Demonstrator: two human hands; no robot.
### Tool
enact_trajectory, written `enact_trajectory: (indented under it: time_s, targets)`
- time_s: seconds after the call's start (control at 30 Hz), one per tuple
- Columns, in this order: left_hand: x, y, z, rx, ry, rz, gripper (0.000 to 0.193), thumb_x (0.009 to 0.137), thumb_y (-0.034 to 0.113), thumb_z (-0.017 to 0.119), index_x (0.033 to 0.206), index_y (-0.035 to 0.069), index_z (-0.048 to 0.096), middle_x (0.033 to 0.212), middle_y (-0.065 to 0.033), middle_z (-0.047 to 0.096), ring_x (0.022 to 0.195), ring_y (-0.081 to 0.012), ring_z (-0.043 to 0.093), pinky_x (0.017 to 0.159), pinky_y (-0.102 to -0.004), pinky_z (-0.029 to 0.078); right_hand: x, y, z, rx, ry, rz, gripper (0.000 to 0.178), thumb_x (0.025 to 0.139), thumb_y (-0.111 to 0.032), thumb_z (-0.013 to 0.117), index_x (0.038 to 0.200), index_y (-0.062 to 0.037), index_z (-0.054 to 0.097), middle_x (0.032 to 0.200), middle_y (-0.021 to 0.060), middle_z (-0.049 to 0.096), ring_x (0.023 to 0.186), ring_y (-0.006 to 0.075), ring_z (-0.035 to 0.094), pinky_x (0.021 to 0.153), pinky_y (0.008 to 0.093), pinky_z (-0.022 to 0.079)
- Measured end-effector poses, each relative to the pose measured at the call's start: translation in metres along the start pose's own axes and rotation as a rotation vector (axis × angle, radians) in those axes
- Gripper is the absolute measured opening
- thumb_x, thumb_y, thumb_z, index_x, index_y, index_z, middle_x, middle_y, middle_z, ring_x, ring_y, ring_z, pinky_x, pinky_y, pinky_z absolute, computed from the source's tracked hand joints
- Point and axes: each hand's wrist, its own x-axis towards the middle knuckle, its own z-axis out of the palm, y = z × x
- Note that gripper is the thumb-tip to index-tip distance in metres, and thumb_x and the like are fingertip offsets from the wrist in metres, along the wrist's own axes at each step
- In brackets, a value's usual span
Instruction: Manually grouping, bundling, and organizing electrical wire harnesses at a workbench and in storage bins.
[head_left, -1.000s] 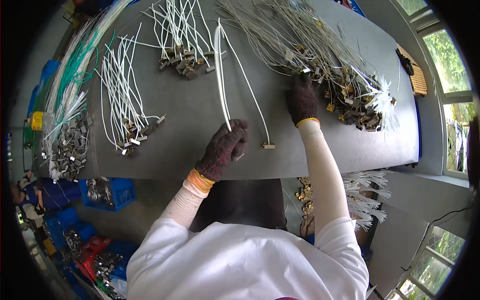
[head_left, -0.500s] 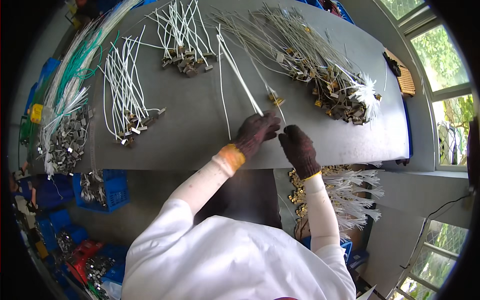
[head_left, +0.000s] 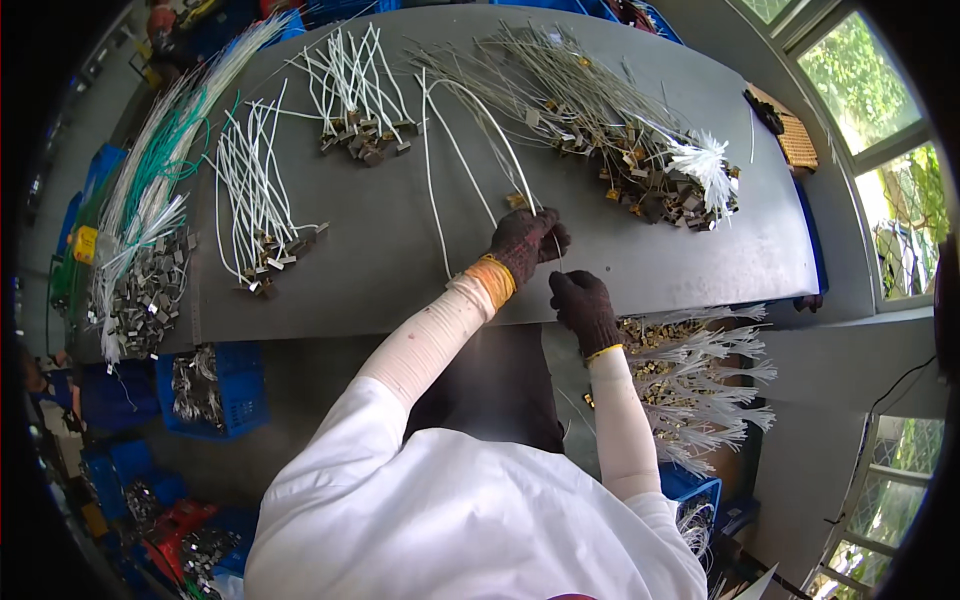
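Note:
In a dark knitted glove with an orange cuff, my left hand (head_left: 525,245) closes on a white wire (head_left: 512,150) that arcs up and away over the grey table. A second white wire (head_left: 462,160) slants down to the same hand, but whether the fingers hold it I cannot tell. Farther left, another white wire (head_left: 431,185) runs down to the wrist. Beside the left fingers lies a small brass-coloured block (head_left: 516,200). My right hand (head_left: 585,308), gloved alike with a yellow edge, is pinched near the table's front edge, on the end of a thin wire (head_left: 558,250).
Bundles of white wires with metal blocks (head_left: 262,190) (head_left: 365,135) lie left and at the back. A large heap of wired blocks (head_left: 640,165) covers the back right. Green and white wires (head_left: 165,165) fill the far left. Below stand a blue crate (head_left: 240,390) and more wire bundles (head_left: 700,385).
My left hand has moved rightward, closer to my right hand, and closed. The white wires, close together before, are now spread apart, one bent into an arc. The whole view has shifted slightly.

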Motion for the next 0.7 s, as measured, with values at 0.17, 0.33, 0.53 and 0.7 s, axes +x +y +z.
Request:
enact_trajectory:
  time_s: [0.17, 0.33, 0.53, 0.7]
  targets:
    - [0.022, -0.011, -0.009, -0.032, 0.022, -0.043, 0.016, 0.095, 0.015, 0.060, 0.105, 0.003, 0.059, 0.089, -0.0104, 0.066, 0.080, -0.0257, 0.068, 0.074, -0.0434, 0.059, -0.030, -0.012, -0.009, 0.550, -0.150, 0.293, 0.036, 0.088, -0.033, 0.065, 0.094, 0.0015, 0.061, 0.073, 0.0078, 0.063, 0.056, 0.0146, 0.055, 0.052, 0.0287, 0.044]
    - [0.054, 0.002, -0.020, -0.121, 0.066, -0.068, 0.022, 0.094, 0.016, 0.062, 0.110, 0.003, 0.057, 0.094, -0.0128, 0.067, 0.081, -0.0293, 0.069, 0.073, -0.0460, 0.059, -0.094, 0.036, -0.037, 0.474, -0.117, 0.303, 0.028, 0.088, -0.029, 0.064, 0.096, -0.0017, 0.062, 0.076, 0.0062, 0.063, 0.061, 0.0135, 0.057, 0.055, 0.0274, 0.045]
    - [0.078, 0.022, -0.029, -0.205, -0.080, -0.099, 0.019, 0.094, 0.020, 0.060, 0.104, 0.003, 0.060, 0.107, -0.0165, 0.067, 0.106, -0.0347, 0.064, 0.096, -0.0515, 0.051, -0.208, 0.143, -0.069, 0.430, -0.019, 0.403, 0.027, 0.089, -0.020, 0.065, 0.111, -0.0037, 0.065, 0.083, 0.0036, 0.065, 0.072, 0.0122, 0.062, 0.059, 0.0272, 0.049]
    - [0.069, 0.025, -0.028, -0.226, -0.197, -0.161, 0.024, 0.097, 0.027, 0.061, 0.105, 0.004, 0.061, 0.106, -0.0149, 0.068, 0.106, -0.0346, 0.064, 0.097, -0.0527, 0.049, -0.269, 0.184, -0.058, 0.485, 0.053, 0.490, 0.019, 0.089, -0.014, 0.065, 0.104, -0.0028, 0.070, 0.078, -0.0001, 0.064, 0.066, 0.0089, 0.057, 0.059, 0.0245, 0.046]
